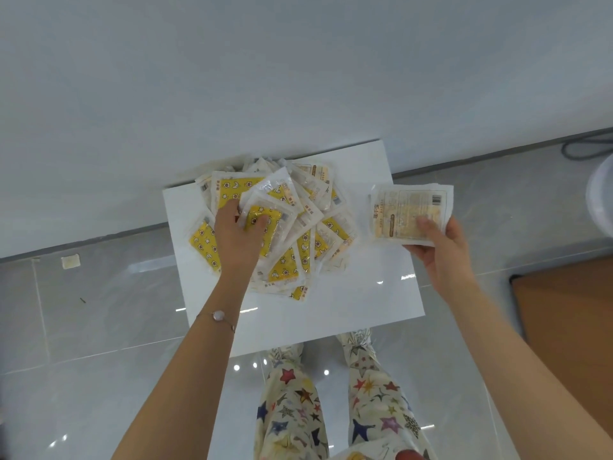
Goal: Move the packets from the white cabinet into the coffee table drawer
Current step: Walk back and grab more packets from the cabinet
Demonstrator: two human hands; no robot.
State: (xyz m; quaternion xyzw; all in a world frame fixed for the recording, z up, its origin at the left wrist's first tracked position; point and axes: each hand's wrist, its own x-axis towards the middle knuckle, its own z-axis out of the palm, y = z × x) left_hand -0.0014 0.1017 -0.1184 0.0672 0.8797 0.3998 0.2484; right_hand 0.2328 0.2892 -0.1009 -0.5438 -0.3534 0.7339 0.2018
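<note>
Several yellow-and-white packets (308, 227) lie in a loose pile on the white cabinet top (365, 293). My left hand (237, 230) rests on the pile, with thumb and fingers pinching a yellow packet (262, 224) at the top of it. My right hand (441, 247) hovers over the cabinet's right edge and holds a small stack of packets (409, 214), printed side up, thumb pressed on top.
The cabinet stands against a white wall (298, 78) on a glossy grey tiled floor (99, 310). A brown board (570, 313) lies at the right. A white round object (602, 197) sits at the far right edge. My legs in star-patterned trousers (331, 403) stand below.
</note>
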